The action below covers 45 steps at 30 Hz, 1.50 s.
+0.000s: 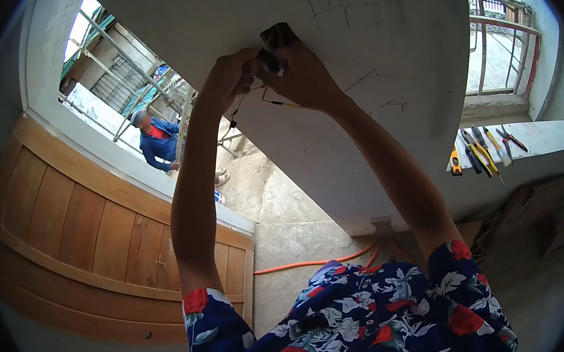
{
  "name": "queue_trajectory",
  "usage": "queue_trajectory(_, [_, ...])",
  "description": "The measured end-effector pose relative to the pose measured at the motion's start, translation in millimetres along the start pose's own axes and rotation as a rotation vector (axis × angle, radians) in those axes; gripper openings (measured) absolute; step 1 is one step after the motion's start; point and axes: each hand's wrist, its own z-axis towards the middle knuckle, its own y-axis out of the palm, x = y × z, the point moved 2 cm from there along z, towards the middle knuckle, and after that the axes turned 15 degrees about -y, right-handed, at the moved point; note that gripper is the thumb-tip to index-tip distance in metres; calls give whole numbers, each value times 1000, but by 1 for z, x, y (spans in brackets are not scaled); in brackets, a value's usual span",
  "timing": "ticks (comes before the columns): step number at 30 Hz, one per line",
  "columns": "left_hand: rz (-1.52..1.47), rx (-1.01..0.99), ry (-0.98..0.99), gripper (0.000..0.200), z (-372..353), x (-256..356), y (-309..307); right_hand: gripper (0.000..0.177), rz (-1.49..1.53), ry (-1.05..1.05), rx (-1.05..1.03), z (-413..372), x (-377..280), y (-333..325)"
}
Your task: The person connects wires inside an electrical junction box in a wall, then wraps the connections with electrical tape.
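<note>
Head view: the left hand (228, 79) and right hand (306, 79) were close together, their fingers closed on a small dark piece (267, 61) between them, just below a dark box (279, 35) at the pale wall (412, 124). Thin wires (275, 103) hung below the hands; pliers (481, 152) lay on a ledge (550, 136) at right.

Tight up top: my left hand (230, 76) and right hand (303, 77) close together at the dark box (278, 34), black piece (267, 60) filling the gap between them. Loose wires (282, 104) just below, blocking a straight way up between my forearms; lower down, that gap widens. Right of my right hand, flat wall (406, 64), free to slide along. Left, past the wall's edge, open doorway; wooden door (98, 225) stands lower, outside my left forearm. Far right, ledge (553, 133): tools (474, 152) crowd its near end, bare strip beyond.
</note>
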Motion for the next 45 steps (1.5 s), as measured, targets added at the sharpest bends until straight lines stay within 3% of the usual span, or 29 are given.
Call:
queue_trajectory(1, [-2,-1,-2,33,2,-2,0,25,0,3,-2,3,-5,-4])
queue_trajectory(3, [731,679,432,31,-2,4,-2,32,213,162,-12,7,-12,-10])
queue_trajectory(4, [725,695,478,23,-1,5,-4,32,214,162,-18,5,-13,-8])
queue_trajectory(5, [719,699,476,23,0,8,-6,33,158,119,15,4,-13,-7])
queue_trajectory(7, [899,541,293,19,0,21,-3,35,103,71,43,5,-15,-6])
queue_trajectory(8, [896,544,290,19,-1,28,0,34,73,65,24,4,-15,-8])
queue_trajectory(13, [891,426,-82,18,-13,50,23,34,5,94,22,1,-18,-7])
queue_trajectory(14, [889,422,-84,18,-12,47,22,35,-9,111,7,2,-19,-8])
queue_trajectory(16, [465,318,-59,19,-4,36,14,36,-26,133,-10,5,-19,-12])
queue_trajectory(19, [364,244,-16,20,7,27,6,36,78,131,-71,6,-14,-12])
queue_trajectory(21, [383,283,-31,17,12,22,5,36,328,244,-7,6,-6,-7])
queue_trajectory(23, [407,321,-39,14,16,21,5,35,244,233,-127,17,10,-4])
queue_trajectory(24, [474,344,-16,12,19,19,4,34,163,224,-249,19,12,-4])
queue_trajectory(26, [539,360,10,12,26,13,2,34,180,304,-291,21,16,-7])
queue_trajectory(28, [911,449,209,7,32,6,-1,33,199,381,-336,20,20,-2])
queue_trajectory(29, [907,447,211,7,35,1,-5,32,229,363,-330,20,20,2])
queue_trajectory(31, [1231,577,572,13,29,-1,-1,31,253,348,-327,21,22,5])
queue_trajectory(32, [1224,578,574,13,30,-1,-2,31,259,286,-329,22,23,5])
queue_trajectory(34, [1387,656,397,17,22,5,6,32,265,226,-336,23,11,0])
queue_trajectory(38, [1228,679,306,18,32,2,5,34,15,136,-477,25,2,-15])
queue_trajectory(40, [822,583,289,26,31,-3,0,35,-18,59,-501,27,20,-9])
queue_trajectory(42, [678,536,319,29,38,-14,-4,39,-36,-134,-455,27,35,2])
queue_trajectory(44, [542,487,345,31,36,-16,-3,39,40,-115,-397,12,3,-23])
queue_trajectory(45, [725,718,298,29,28,-6,4,40,106,-108,-338,7,-22,-49])
